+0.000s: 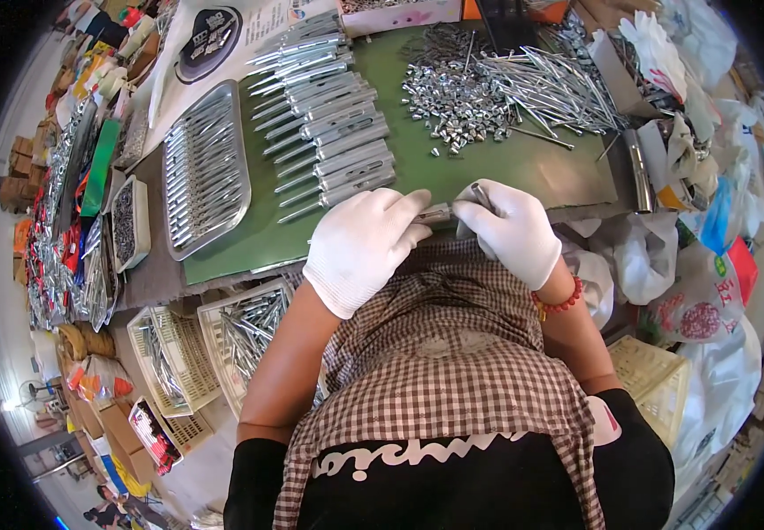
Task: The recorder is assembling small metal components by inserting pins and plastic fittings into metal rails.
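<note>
A: Left white-gloved hand [366, 243]?
B: Fingers pinched on the left end of a small silver metal piece [436, 214].
A: Its axis?
B: Lying left-right between both grips; both hands equally near.
A: Right white-gloved hand [513, 231]?
B: Closed on a thin grey metal pin [481, 194], just right of the piece.

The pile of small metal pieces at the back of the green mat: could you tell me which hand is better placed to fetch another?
Probably the right hand: the pile of small metal pieces lies almost straight beyond it.
</note>
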`<state>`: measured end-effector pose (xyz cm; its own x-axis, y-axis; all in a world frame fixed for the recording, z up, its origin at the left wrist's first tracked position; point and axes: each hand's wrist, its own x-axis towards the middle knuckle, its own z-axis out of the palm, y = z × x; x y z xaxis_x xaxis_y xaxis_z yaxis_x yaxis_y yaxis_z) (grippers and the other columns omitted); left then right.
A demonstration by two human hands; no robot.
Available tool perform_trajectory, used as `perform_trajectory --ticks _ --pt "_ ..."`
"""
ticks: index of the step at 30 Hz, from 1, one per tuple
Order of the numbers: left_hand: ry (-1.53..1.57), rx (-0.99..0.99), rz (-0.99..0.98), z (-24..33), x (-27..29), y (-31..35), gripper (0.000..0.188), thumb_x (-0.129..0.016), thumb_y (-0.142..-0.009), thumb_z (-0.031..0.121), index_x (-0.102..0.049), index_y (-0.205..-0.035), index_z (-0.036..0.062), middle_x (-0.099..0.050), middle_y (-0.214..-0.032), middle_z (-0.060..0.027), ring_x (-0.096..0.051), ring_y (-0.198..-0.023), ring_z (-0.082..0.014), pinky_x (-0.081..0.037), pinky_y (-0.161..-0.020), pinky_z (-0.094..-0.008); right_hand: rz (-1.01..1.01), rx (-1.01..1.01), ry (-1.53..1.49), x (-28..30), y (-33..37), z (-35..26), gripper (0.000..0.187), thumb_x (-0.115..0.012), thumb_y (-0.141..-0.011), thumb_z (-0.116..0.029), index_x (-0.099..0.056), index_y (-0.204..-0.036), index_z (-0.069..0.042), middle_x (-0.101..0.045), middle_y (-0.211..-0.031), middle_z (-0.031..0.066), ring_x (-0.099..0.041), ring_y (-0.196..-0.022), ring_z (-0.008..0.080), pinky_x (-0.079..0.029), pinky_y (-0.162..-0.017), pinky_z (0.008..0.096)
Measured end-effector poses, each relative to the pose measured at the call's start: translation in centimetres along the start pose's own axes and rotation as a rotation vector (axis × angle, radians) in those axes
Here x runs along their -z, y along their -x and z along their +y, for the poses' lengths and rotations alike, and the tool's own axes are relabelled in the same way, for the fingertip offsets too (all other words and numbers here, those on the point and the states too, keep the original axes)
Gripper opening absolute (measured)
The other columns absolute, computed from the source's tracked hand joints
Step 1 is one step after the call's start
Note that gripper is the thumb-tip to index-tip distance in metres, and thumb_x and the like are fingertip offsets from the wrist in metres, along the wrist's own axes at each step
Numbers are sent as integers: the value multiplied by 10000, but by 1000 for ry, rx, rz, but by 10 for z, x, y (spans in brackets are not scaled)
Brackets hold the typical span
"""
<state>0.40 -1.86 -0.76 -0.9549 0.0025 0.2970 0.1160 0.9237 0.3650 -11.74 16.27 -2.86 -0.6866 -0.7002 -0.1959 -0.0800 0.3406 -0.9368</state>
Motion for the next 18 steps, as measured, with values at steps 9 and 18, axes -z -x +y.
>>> perform_trajectory --ticks 9,18 --pt "20 90 -5 6 -3 -2 336 -687 -814 109 -695 -1144 174 -615 -817 -48 -627 -681 -235 -506 -592 -338 102 65 11 11 2 -4 177 -661 -907 -148 -658 -998 4 -677 -828 105 -640 -739 155 -510 -712 293" --pt "40 121 54 8 -7 -5 298 -685 -801 115 -701 -1093 176 -617 -808 -55 -632 -677 -237 -513 -594 -338 111 237 92 9 -1 0 175 -641 -885 -19 -635 -1059 -13 -637 -889 3 -561 -802 58 -480 -740 235"
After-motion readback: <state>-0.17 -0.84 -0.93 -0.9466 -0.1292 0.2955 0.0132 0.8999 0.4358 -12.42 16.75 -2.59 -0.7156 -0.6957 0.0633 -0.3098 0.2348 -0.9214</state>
